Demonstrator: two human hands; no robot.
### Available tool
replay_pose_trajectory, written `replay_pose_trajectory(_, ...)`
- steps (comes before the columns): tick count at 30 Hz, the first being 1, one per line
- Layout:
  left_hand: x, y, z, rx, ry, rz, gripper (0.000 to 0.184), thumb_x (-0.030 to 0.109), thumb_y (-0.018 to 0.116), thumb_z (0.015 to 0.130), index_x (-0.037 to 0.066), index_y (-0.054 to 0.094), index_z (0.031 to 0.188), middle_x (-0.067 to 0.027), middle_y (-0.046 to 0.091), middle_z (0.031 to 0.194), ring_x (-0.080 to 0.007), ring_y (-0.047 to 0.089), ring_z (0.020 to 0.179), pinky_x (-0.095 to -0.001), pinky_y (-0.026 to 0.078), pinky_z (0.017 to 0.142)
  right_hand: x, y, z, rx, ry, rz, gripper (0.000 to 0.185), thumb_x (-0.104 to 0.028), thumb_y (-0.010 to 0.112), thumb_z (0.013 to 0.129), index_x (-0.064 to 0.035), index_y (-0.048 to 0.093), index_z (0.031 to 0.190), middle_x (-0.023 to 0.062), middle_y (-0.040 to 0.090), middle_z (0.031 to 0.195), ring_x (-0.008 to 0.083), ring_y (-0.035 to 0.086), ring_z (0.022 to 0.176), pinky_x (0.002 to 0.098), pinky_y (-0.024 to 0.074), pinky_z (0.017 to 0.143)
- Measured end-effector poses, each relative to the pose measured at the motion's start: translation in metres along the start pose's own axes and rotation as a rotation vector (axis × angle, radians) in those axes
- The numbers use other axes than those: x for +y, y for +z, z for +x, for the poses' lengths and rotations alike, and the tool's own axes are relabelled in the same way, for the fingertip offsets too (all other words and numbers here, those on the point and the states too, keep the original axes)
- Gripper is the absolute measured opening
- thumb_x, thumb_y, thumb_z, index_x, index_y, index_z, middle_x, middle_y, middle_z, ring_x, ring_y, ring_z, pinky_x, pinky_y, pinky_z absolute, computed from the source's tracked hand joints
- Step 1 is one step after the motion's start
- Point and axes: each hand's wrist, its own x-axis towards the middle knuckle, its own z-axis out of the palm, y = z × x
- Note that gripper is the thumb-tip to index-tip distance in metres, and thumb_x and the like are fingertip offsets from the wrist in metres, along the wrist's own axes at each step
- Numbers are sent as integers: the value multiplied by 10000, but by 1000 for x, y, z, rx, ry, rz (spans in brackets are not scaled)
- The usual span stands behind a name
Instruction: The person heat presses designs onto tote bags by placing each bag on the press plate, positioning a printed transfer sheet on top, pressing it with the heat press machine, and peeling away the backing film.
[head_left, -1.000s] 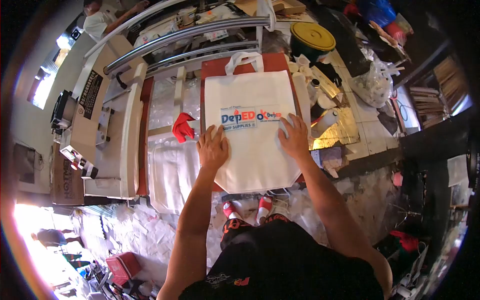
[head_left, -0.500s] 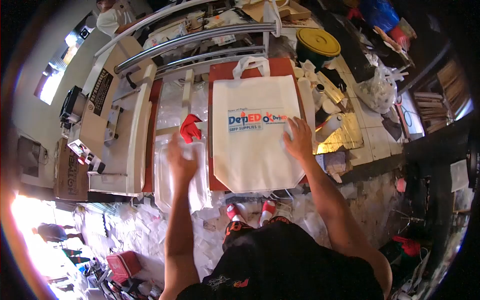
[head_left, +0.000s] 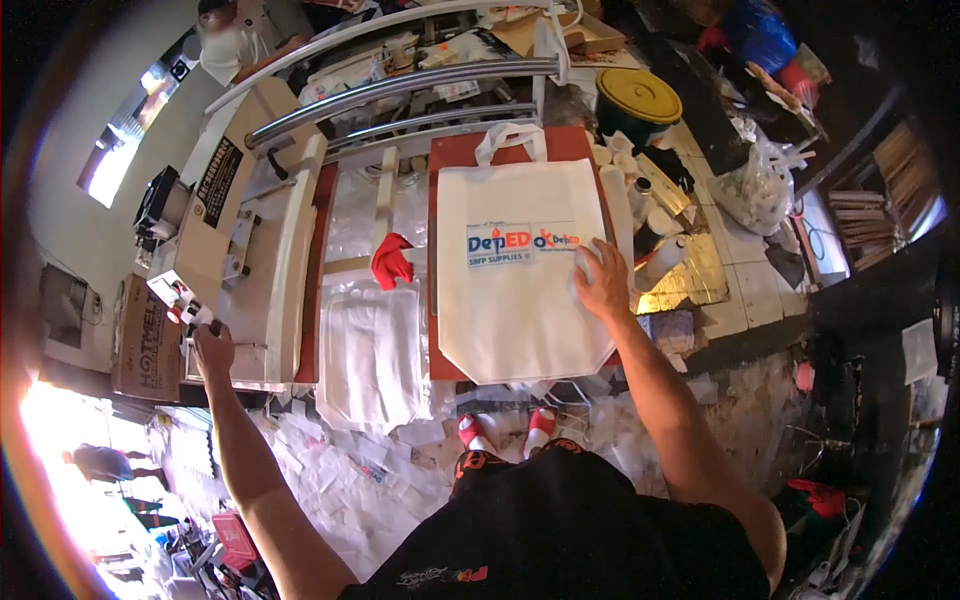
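A white tote bag (head_left: pixel 520 320) with looped handles and a printed blue, red and orange design lies flat on a red board (head_left: pixel 436 240). My right hand (head_left: pixel 604 284) rests on the bag's right side, its fingers spread beside the print. Out to the left, my left hand (head_left: pixel 213 353) is at the control box (head_left: pixel 178 298) on the front of a beige machine (head_left: pixel 205 215). Its fingers are curled close to a black part of the box; what they grip there is hidden. Between my hands, a bunched red cloth (head_left: pixel 392 262) lies above a plastic-covered white stack (head_left: pixel 368 345).
Metal rollers (head_left: pixel 400 88) span the back of the table. A dark bucket with a yellow lid (head_left: pixel 640 96) stands at back right, near bottles and cups. Scraps litter the floor (head_left: pixel 330 480). Another person (head_left: pixel 235 45) is at the far left.
My left hand has moved left, from over the plastic-covered stack to the machine's control box. My right hand stays on the bag. The view has shifted slightly.
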Motion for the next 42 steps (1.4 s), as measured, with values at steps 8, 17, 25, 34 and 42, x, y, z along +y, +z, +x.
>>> replay_pose_trajectory(8, 41, -41, -49, -65, 89, 35, 443, 359, 648, 874, 4, 578, 1129, -220, 565, 1189, -432, 571, 1091, -520, 474, 916, -9, -13, 0, -2, 13, 11, 505, -233, 676, 803, -76, 586, 1275, 186, 549, 1300, 414, 457, 1240, 523, 356, 1055)
replay_pose_trajectory(17, 142, -76, -114, -67, 422, -121, 282, 251, 709, 830, 24, 638, 982, -177, 624, 983, -396, 563, 991, -506, 448, 863, -1, -4, 4, 72, -18, 78, 547, -218, 698, 782, -37, 544, 1275, 202, 558, 1266, 408, 482, 1204, 514, 373, 1039)
replay_pose_trajectory(25, 233, -63, -176, 84, 711, -450, 225, 231, 732, 823, 44, 607, 818, -129, 613, 814, -344, 531, 801, -446, 407, 790, -18, -35, 11, 319, 59, 177, 379, -109, 707, 781, -20, 582, 1128, 188, 585, 1155, 371, 538, 1105, 474, 431, 962)
replay_pose_trajectory(34, 297, -87, -231, -105, 931, -739, 354, 108, 660, 855, -24, 586, 1175, -215, 599, 1182, -418, 552, 1069, -474, 401, 966, -226, -117, 11, 41, -379, 662, 254, -94, 668, 831, -28, 614, 1070, 154, 595, 1062, 350, 549, 1052, 437, 465, 921)
replay_pose_trajectory(42, 73, -22, -309, -465, 614, -909, 387, 127, 662, 869, 33, 598, 1239, -220, 571, 1293, -398, 560, 1172, -441, 451, 1005, -234, -108, -5, 73, -129, 207, 233, -200, 688, 847, -30, 655, 1002, 192, 616, 1047, 388, 548, 1064, 472, 457, 950)
